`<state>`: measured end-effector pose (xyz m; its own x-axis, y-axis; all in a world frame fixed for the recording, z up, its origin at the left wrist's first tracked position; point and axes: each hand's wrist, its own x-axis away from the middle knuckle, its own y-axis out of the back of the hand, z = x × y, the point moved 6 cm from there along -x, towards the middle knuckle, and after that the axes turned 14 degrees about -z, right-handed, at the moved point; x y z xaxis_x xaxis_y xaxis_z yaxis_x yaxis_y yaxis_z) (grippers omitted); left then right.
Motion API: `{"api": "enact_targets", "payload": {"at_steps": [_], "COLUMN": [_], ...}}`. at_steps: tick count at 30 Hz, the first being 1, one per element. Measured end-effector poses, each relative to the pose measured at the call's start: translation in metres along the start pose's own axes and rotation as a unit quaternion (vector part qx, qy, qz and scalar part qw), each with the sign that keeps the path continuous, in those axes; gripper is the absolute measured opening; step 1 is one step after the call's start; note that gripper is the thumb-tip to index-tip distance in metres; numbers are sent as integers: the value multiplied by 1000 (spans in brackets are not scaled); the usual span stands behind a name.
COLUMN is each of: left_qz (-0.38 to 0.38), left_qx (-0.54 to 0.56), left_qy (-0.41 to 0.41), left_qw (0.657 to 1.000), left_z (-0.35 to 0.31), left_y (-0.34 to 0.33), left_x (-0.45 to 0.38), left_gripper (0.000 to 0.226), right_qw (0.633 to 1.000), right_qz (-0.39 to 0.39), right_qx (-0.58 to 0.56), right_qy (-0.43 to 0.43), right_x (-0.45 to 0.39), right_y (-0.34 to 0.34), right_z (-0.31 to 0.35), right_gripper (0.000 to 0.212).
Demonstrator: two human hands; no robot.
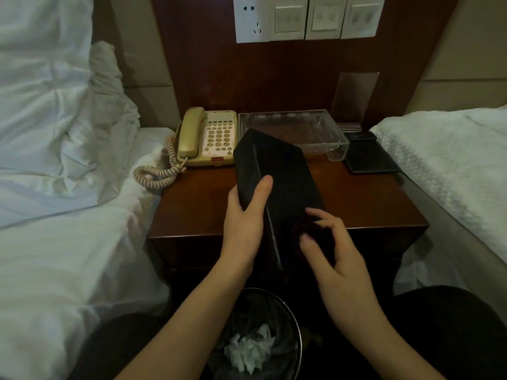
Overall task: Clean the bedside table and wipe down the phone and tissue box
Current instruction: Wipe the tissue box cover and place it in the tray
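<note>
Left hand (244,215) grips black tissue box (277,176) held tilted above bench (192,204); right hand (329,242) fingers curled against its near end (grip unclear), phone (208,137) at bench's back left

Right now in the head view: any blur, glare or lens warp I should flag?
Head view: dim, warm light; black tissue box nearly loses its edges; right hand fingertips motion-blurred, left hand sharper; faint sheen on the bedside table; wide-angle bowing at the bed edges.
</note>
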<state>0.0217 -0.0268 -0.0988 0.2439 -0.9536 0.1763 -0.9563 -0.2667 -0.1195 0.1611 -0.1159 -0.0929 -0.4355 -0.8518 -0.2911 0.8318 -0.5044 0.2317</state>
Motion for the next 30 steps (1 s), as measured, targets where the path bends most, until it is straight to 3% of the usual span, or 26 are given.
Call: {"api": "enact_targets", "payload": {"at_steps": [5,9,13,16,20,22,25,30], "left_qz": [11,0,-6,-7,17,39,59,12], "left_qx": [-10,13,35,35,10,-28,-62,30], "left_qy": [-2,-1,20,-3,-31,-31,34,89], "left_qw": [1000,1000,999,999,999,998,996,995], "left_z": [-1,2,10,7,6,3,8,17], "left_y": [1,5,6,7,9,11,11,21], "left_x": [-1,-10,-13,-12,-7,-12,-19,-27], "left_gripper": [59,42,43,39,41,45,76,94], "right_qw": [998,985,968,975,994,996,997,1000], "right_qz": [-39,25,58,40,-13,-35,-48,-20], "right_qx": [24,143,187,187,105,71,25,5], "right_qy": [-50,89,159,110,33,46,52,19], "right_x": [-21,2,-15,-61,-72,-58,-49,-18], "right_y": [10,-14,-32,-33,-21,-17,-16,-18], "right_z": [-24,11,29,16,-4,-10,-14,-20], "right_gripper": [23,13,29,30,27,21,25,25]}}
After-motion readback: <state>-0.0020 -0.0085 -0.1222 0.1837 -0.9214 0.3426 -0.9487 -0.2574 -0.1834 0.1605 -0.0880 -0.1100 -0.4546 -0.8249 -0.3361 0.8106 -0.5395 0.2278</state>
